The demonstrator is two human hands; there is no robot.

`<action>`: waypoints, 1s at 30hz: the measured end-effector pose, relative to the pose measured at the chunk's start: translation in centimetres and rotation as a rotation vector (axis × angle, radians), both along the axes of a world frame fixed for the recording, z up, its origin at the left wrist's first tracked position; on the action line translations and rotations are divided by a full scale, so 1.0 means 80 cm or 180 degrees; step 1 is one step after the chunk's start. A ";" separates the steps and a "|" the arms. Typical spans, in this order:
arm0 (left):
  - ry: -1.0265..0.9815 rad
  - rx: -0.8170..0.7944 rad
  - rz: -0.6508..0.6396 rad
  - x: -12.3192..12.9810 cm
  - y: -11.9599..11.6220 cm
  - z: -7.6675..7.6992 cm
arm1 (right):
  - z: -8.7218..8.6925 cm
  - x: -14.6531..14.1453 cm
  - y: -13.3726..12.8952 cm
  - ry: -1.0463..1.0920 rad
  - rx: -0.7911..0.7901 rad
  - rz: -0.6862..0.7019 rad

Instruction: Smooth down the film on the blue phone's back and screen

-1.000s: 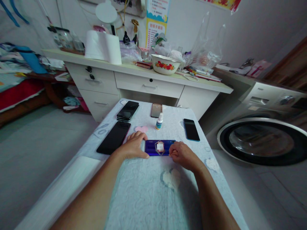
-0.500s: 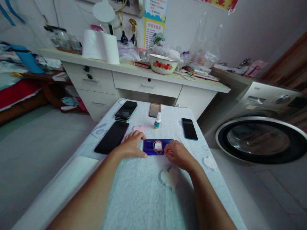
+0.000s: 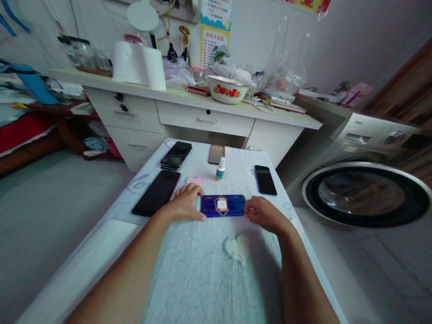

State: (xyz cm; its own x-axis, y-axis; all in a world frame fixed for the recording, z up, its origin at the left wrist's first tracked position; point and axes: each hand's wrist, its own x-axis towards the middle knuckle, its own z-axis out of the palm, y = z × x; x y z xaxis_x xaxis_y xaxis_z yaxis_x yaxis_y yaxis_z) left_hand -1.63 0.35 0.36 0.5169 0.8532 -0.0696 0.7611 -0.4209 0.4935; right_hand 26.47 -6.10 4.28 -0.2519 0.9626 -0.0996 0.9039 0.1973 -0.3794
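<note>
A blue smartphone lies back up and crosswise on the cloth-covered table, with a ring-shaped holder and a small white square at the middle of its back. My left hand grips its left end, thumb along the near edge and fingers at the far edge. At the right end, my right hand is closed, its curled fingers against or just beside the phone's edge. What those fingers hold, if anything, is hidden. Beyond the phone stands a small spray bottle with a white cap.
A large dark tablet or phone lies left of my left hand, near a stack of phones. Another phone is at the right, and one with a brownish back at the far edge. A white desk and washing machine stand beyond.
My right hand has slid rightward off the phone's back to its right end, uncovering the camera corner. My left hand keeps its grip, and the phone stays in place.
</note>
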 end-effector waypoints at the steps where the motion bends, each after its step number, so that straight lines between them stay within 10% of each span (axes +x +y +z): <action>1: 0.0003 -0.0012 0.0010 0.000 0.000 0.000 | 0.000 0.002 0.000 0.0005 -0.0038 -0.0022; 16: -0.0036 0.0040 -0.0044 -0.002 0.004 -0.008 | -0.015 0.017 0.003 0.1077 -0.0401 -0.0242; 30: -0.0032 -0.0018 -0.0018 0.000 0.002 -0.002 | -0.054 0.011 0.031 0.0930 0.0763 -0.0819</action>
